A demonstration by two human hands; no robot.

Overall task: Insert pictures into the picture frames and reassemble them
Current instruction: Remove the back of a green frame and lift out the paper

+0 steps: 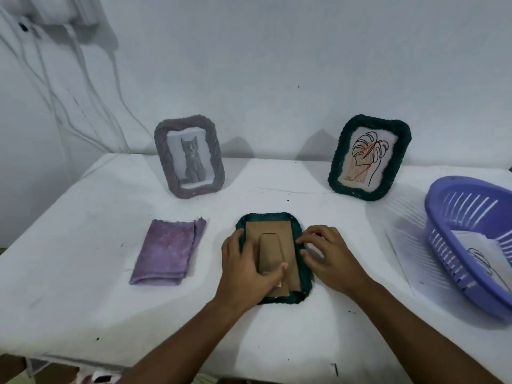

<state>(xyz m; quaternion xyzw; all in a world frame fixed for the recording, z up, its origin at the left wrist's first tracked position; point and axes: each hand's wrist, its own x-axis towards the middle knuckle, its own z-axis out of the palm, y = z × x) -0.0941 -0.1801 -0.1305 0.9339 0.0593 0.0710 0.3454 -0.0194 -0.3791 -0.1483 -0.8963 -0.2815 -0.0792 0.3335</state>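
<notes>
White-clothed table (83, 273), pale wall (277, 65), cables (83, 79)

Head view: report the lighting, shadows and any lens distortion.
Head view: dim, cool, even light with no glare; the grey frame and the standing green frame throw soft shadows on the wall behind them; wide-angle bending curves the table edges and stretches the purple basket at the right border; detail is soft overall.
</notes>
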